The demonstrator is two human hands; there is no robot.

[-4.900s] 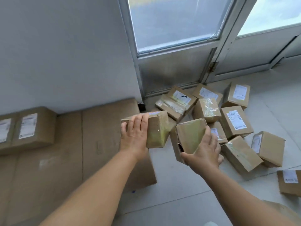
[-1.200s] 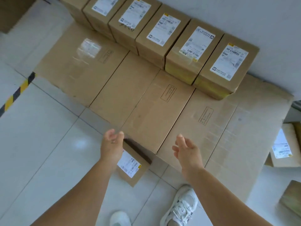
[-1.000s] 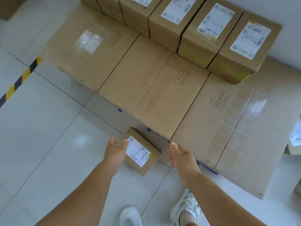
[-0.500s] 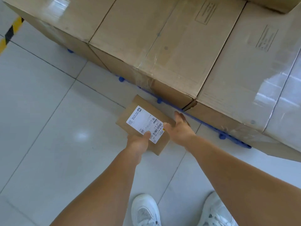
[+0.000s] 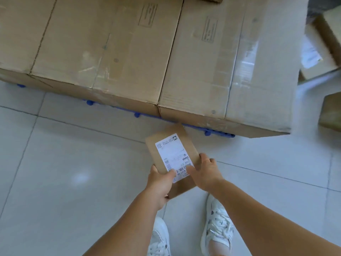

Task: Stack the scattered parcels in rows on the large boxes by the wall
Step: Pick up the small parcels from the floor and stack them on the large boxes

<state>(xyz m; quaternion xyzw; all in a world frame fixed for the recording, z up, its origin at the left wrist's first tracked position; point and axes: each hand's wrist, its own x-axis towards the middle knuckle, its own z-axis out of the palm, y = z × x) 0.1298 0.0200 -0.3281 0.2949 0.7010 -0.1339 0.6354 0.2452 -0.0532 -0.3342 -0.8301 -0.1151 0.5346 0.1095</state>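
Note:
A small brown parcel [image 5: 170, 143] with a white shipping label on top is held just above the tiled floor, in front of the large boxes [image 5: 114, 52]. My left hand [image 5: 159, 183] grips its near left corner, thumb on the label. My right hand [image 5: 205, 172] grips its near right edge, fingers curled round the side. The large flat cardboard boxes lie side by side across the top of the view, their tops bare here.
A blue plastic pallet edge [image 5: 219, 133] shows under the large boxes. More parcels [image 5: 317, 48] lie on the floor at the far right. My two white shoes [image 5: 216, 226] stand below the parcel. White floor tiles [image 5: 64, 172] spread to the left.
Both hands have closed on the small parcel and lifted it off the floor, turning it lengthwise. The view has shifted right along the large boxes.

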